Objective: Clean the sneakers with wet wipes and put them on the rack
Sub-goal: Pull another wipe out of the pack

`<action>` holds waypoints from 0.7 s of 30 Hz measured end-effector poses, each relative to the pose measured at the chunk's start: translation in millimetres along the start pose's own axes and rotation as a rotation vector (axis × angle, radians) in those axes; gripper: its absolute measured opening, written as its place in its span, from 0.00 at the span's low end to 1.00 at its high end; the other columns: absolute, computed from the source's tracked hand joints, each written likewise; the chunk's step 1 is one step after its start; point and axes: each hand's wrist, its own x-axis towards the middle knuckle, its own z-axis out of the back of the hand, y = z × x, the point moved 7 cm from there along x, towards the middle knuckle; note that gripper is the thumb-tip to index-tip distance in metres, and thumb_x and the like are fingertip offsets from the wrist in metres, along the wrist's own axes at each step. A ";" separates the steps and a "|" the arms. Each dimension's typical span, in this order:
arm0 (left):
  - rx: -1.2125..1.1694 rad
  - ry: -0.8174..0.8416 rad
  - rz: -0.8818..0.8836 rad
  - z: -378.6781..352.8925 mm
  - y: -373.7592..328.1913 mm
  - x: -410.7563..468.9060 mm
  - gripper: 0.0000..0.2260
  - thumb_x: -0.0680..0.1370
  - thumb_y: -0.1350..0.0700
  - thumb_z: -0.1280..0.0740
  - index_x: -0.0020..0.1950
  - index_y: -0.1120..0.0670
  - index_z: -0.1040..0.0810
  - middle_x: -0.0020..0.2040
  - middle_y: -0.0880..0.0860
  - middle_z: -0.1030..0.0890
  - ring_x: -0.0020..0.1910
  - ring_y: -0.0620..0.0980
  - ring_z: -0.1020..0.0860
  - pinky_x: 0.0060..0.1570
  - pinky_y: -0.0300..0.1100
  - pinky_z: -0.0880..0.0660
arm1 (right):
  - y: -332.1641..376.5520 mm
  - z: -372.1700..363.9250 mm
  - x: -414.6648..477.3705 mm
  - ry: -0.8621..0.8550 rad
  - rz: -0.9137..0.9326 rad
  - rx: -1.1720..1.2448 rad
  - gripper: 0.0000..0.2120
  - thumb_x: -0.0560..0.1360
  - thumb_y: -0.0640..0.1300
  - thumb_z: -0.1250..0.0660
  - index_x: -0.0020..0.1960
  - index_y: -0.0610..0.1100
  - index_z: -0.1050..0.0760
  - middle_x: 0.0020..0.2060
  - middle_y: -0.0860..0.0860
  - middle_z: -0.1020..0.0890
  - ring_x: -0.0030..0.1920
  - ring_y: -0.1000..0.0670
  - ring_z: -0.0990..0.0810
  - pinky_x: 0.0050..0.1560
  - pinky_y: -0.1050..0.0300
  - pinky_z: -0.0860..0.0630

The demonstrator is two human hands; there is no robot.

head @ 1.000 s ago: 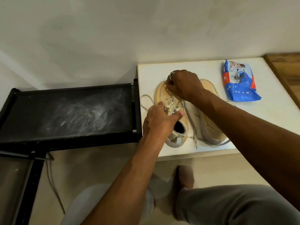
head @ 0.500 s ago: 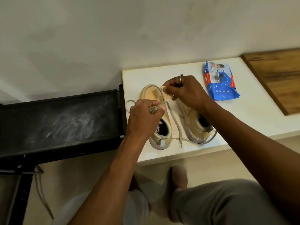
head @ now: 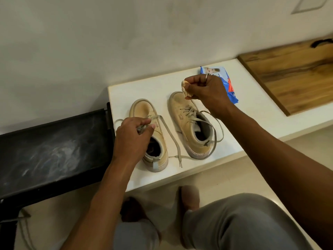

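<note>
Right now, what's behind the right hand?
The blue wipes pack lies on the white ledge behind the right hand, which holds a crumpled wipe above the right sneaker. The hand covers the pack's near left part, so its opening can't be seen.

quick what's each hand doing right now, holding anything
Left hand: closed, pinching the laces of the left sneaker.
Right hand: closed, holding a crumpled wipe above the right sneaker.
</note>
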 end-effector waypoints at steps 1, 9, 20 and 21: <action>-0.002 -0.001 -0.001 -0.3 0.1 -0.3 0.13 0.78 0.47 0.30 0.60 0.49 0.18 0.59 0.48 0.21 0.54 0.44 0.21 0.44 0.30 0.27 | -3.2 8.1 1.2 -0.019 0.001 -0.001 0.10 0.76 0.38 0.28 0.56 0.35 0.19 0.44 0.40 0.15 0.42 0.46 0.16 0.48 0.53 0.17; -0.032 0.019 -0.035 -5.5 -1.0 -0.2 0.12 0.77 0.46 0.29 0.58 0.47 0.19 0.58 0.46 0.22 0.53 0.44 0.22 0.45 0.33 0.25 | -46.9 79.5 17.5 -0.293 -0.134 -0.041 0.07 0.74 0.38 0.25 0.52 0.42 0.17 0.42 0.49 0.14 0.43 0.51 0.15 0.46 0.62 0.18; -0.012 0.023 -0.094 -20.2 -11.9 1.7 0.09 0.78 0.49 0.30 0.57 0.47 0.20 0.58 0.46 0.22 0.53 0.43 0.23 0.43 0.30 0.29 | -82.7 135.0 44.3 -0.522 -0.240 -0.417 0.11 0.74 0.52 0.26 0.52 0.47 0.20 0.42 0.57 0.19 0.44 0.55 0.19 0.46 0.59 0.19; -0.007 0.018 -0.100 -21.6 -12.7 2.4 0.08 0.78 0.49 0.30 0.56 0.46 0.20 0.58 0.46 0.22 0.52 0.42 0.23 0.44 0.30 0.29 | -82.8 134.7 47.3 -0.518 -0.233 -0.447 0.11 0.74 0.52 0.26 0.51 0.47 0.20 0.42 0.56 0.19 0.43 0.55 0.20 0.46 0.59 0.19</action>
